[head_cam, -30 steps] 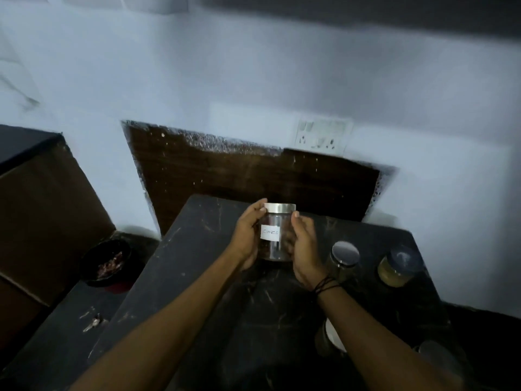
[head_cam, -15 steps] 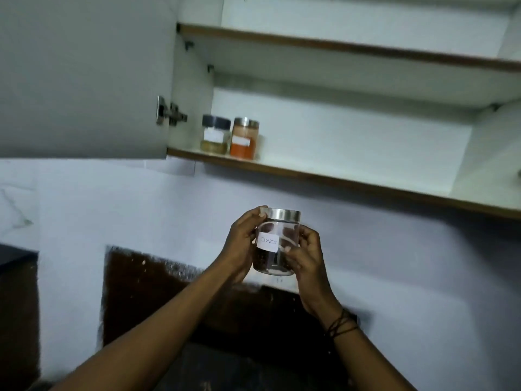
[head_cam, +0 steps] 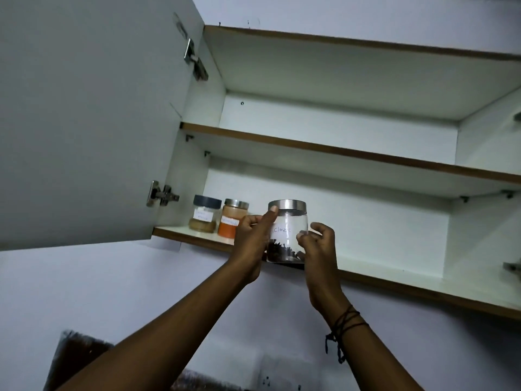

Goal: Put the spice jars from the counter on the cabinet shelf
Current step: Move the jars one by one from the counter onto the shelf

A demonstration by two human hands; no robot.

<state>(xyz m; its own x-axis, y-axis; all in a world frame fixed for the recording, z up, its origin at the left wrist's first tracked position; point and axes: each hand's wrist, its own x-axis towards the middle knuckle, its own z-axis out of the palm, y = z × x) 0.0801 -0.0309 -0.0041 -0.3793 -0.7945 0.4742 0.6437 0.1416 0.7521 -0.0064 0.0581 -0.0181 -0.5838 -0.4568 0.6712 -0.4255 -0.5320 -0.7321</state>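
A wall cabinet point(head_cam: 352, 80) hung open against a pale wall point(head_cam: 141, 292), its white door point(head_cam: 84, 108) swung out to the left on two metal hinges point(head_cam: 162, 193). Inside were white shelves with brown edging; the lowest shelf point(head_cam: 394, 280) ran from the left side wall across to the right and carried the jars.

At the near edge of that shelf, left of its middle, stood a clear jar labelled "Cloves" point(head_cam: 286, 231), upright, with a steel lid and dark cloves lying in its bottom. Its base sat at the shelf's front edge. The left hand point(head_cam: 252, 244) held the jar's left side, thumb up near the lid. The right hand point(head_cam: 317, 249) held the right side with fingertips curled against the glass; dark threads were tied round that wrist.

Further left on the same shelf, near the cabinet's side wall, stood two more jars just beside each other: a dark-lidded jar point(head_cam: 205, 213) with brownish powder and a steel-lidded jar point(head_cam: 232, 218) with orange powder.

Low in the view, a dark wooden panel point(head_cam: 76, 356) and a wall socket point(head_cam: 282, 376) showed on the wall.
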